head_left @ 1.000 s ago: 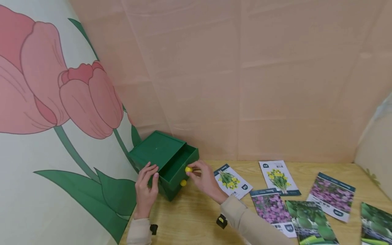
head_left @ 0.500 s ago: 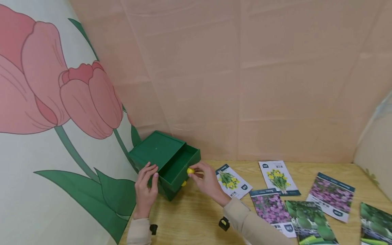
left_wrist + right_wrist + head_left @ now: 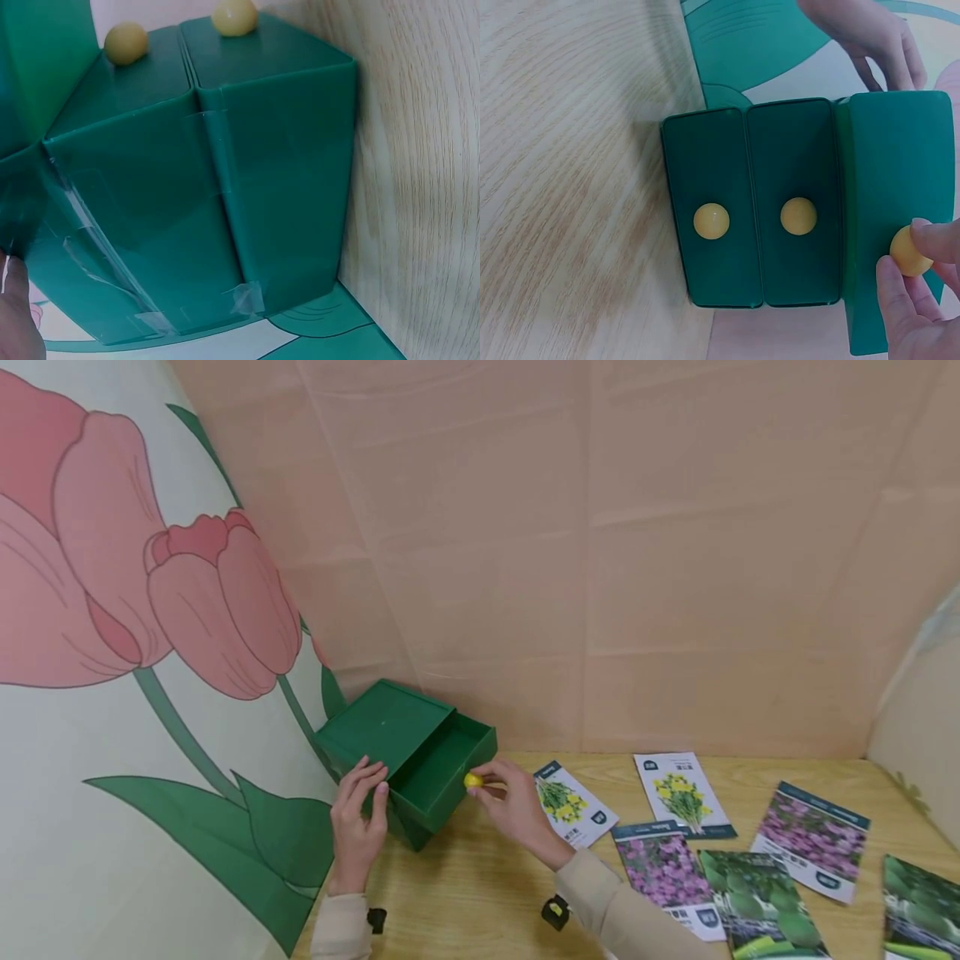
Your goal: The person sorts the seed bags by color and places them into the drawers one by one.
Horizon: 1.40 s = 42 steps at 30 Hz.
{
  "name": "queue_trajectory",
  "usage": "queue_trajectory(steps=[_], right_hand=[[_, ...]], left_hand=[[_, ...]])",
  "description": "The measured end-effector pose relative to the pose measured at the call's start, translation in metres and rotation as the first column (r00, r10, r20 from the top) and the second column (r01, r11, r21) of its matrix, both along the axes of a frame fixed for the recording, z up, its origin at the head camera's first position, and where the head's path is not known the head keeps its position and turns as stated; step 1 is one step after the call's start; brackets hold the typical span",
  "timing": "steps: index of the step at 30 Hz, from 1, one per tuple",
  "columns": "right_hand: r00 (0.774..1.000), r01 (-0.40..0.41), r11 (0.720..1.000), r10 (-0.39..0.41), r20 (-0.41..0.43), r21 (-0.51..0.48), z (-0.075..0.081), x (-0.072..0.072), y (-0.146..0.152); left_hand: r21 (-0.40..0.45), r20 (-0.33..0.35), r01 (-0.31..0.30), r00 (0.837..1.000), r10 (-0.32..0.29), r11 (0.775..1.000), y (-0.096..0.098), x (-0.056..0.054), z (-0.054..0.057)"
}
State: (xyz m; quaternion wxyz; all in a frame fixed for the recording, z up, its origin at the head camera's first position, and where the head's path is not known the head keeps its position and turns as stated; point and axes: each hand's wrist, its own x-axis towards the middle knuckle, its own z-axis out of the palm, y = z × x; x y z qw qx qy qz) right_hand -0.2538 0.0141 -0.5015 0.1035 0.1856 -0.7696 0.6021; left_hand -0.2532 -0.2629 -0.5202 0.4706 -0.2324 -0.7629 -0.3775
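Drawer front [image 3: 900,165] toward near right, long axis level

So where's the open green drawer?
In the head view, left of centre: the open green drawer juts from the top of the green drawer cabinet, left of the nearest yellow-flower packet, with the right hand pinching its yellow knob.

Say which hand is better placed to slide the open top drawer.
Probably the right hand: it pinches the yellow knob on the top drawer. The left hand touches the green cabinet, away from that knob, and seems better suited to steadying.
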Motion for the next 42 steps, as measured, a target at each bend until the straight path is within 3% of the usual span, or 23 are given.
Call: queue_trajectory(steps=[15, 42], right_hand=[[0.999, -0.016, 0.999, 0.018, 0.040, -0.037, 0.000, 0.008, 0.009], [0.996, 0.039, 0.996, -0.032, 0.078, -0.083, 0.003, 0.024, 0.026]], left_hand=[[0.002, -0.001, 0.001, 1.000, -0.001, 1.000, 0.001, 0.000, -0.001], [0.023, -0.016, 0.009, 1.000, -0.009, 1.000, 0.002, 0.000, 0.000]])
